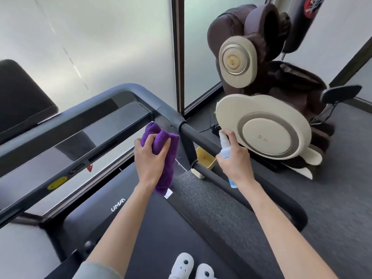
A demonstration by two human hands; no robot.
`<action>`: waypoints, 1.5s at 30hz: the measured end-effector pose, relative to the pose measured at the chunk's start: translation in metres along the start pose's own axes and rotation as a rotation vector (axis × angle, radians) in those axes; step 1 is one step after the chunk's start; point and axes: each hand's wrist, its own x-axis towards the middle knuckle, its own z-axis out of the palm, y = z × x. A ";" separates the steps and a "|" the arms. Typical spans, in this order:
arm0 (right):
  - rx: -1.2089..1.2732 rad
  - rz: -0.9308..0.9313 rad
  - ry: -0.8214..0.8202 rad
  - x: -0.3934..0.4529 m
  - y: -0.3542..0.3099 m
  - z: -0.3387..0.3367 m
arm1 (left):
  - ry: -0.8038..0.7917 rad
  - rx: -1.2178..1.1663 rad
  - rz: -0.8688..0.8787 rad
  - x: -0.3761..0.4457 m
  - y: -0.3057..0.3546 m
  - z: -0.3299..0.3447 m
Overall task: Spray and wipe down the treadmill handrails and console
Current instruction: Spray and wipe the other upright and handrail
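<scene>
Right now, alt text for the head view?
A person stands on a treadmill, left hand gripping a bunched purple cloth by the console, right hand holding a spray bottle over the right handrail. A massage chair sits to the right, by frosted glass panels.

Purple cloth [164, 158] showing fluffy, matt pile. Console [80, 141] panel looking glossy, reflecting light; handrail [203, 141] appearing matt black. Spray bottle [225, 151] looking smooth translucent plastic.
</scene>
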 end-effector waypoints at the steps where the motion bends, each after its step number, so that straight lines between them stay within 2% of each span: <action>1: 0.002 -0.006 0.021 0.001 0.000 0.002 | 0.002 -0.001 0.005 0.000 0.000 -0.001; 8: -0.032 -0.031 0.076 -0.003 0.000 -0.001 | 0.017 0.006 -0.004 0.006 -0.003 -0.007; 11: -0.092 0.030 0.040 -0.007 0.004 -0.007 | 0.010 0.005 -0.002 0.010 -0.005 -0.006; 16: -0.088 0.064 0.075 -0.030 0.016 -0.021 | -0.052 -0.020 0.024 0.011 -0.008 0.007; 23: -0.008 0.155 -0.016 -0.045 0.037 -0.039 | -0.102 -0.043 0.028 -0.002 -0.001 0.033; 31: 0.019 0.046 -0.136 -0.034 0.064 -0.052 | 0.018 -0.033 -0.050 -0.033 0.011 0.059; 36: 0.007 -0.061 -0.083 -0.030 0.079 -0.060 | 0.084 -0.018 -0.108 -0.060 0.020 0.070; 41: -0.047 -0.082 -0.203 -0.029 0.097 -0.073 | 0.153 -0.024 -0.136 -0.083 0.025 0.075; 45: -0.031 -0.138 -0.230 -0.032 0.111 -0.087 | 0.218 -0.002 -0.168 -0.104 0.029 0.075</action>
